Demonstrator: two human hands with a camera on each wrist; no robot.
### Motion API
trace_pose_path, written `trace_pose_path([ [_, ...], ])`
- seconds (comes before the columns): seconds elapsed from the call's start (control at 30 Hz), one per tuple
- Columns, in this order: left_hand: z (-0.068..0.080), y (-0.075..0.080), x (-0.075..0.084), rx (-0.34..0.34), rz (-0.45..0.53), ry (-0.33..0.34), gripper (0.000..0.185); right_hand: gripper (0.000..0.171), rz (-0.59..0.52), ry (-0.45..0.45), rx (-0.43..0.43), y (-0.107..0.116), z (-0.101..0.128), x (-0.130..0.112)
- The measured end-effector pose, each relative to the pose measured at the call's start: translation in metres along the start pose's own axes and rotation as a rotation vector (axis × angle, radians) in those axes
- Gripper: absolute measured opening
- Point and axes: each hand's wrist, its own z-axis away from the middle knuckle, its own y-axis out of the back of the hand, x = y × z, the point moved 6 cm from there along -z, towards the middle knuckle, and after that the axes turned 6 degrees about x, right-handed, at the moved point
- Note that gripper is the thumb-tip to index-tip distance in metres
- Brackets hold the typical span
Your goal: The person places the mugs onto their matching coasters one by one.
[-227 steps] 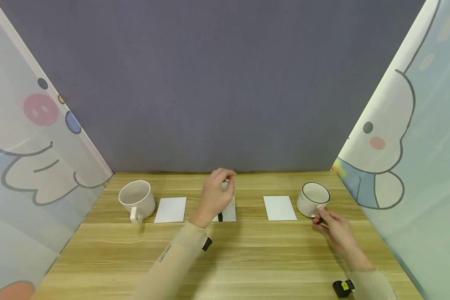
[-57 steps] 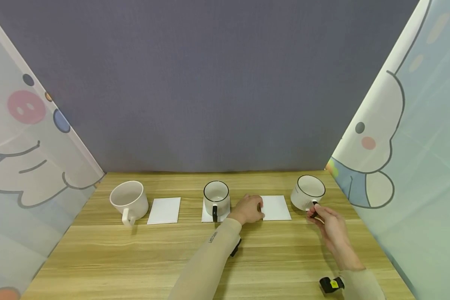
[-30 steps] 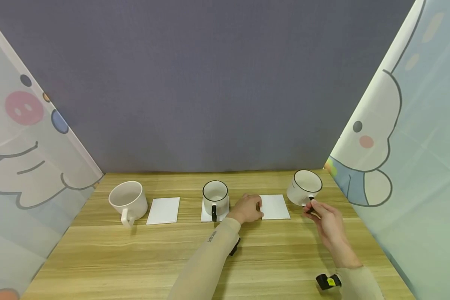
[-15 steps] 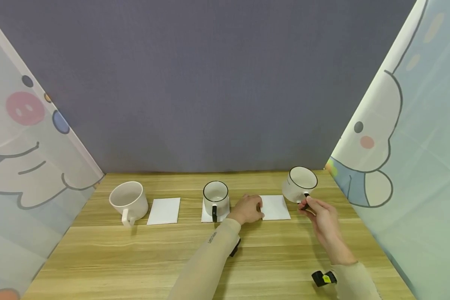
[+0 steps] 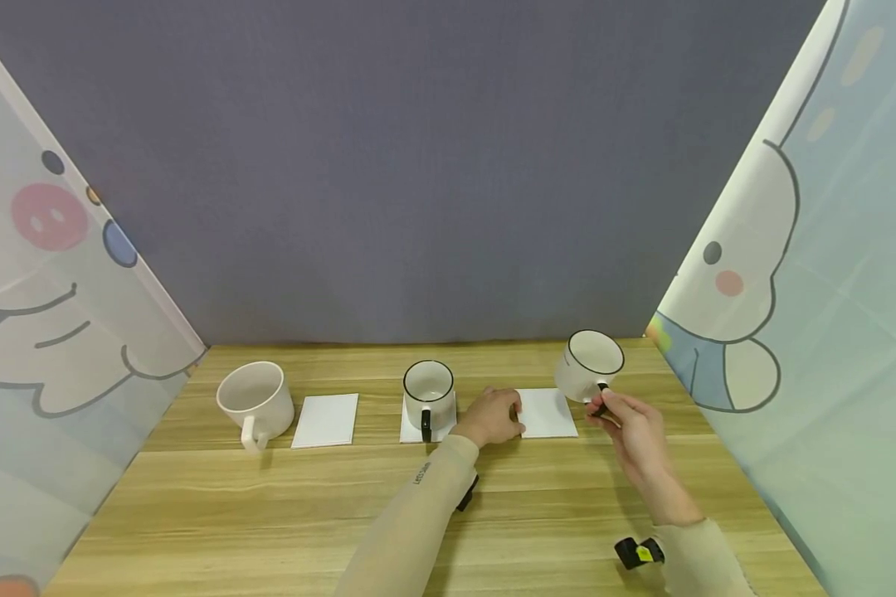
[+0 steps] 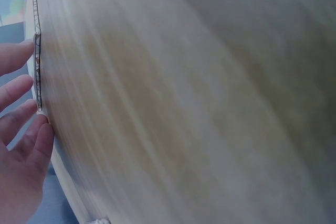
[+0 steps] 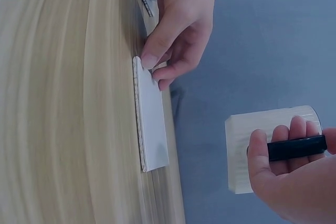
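Fingers of the right hand (image 5: 638,431) curl round the black handle (image 7: 296,148) of the right mug (image 5: 577,377), held above the counter (image 5: 552,506) near the right coaster (image 5: 548,414). To their left, the left hand (image 5: 493,416) has loosely bent, slightly parted fingers resting against that coaster's left edge. Farther left, the middle mug (image 5: 439,410) stands on the middle coaster (image 5: 409,433); then come the left coaster (image 5: 325,420) and left mug (image 5: 270,414). Behind everything rises a grey backdrop (image 5: 448,166).

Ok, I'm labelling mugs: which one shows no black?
The leftmost mug: it looks all white, while the middle mug and the mug in the right hand are both black-rimmed and black-handled.
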Motion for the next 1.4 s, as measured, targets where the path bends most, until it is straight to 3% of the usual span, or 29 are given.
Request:
trace_pose_path([
  [0.33, 0.001, 0.001, -0.001, -0.006, 0.016, 0.009, 0.02, 0.021, -0.02, -0.014, -0.005, -0.006, 0.001, 0.003],
  [0.87, 0.005, 0.003, 0.001, 0.015, 0.04, 0.025, 0.019, 0.021, 0.05, -0.041, -0.004, -0.015, 0.003, 0.014],
  [1.4, -0.001, -0.001, -0.002, 0.0, 0.036, 0.027, 0.021, 0.019, 0.076, -0.094, 0.017, -0.021, 0.002, 0.031],
])
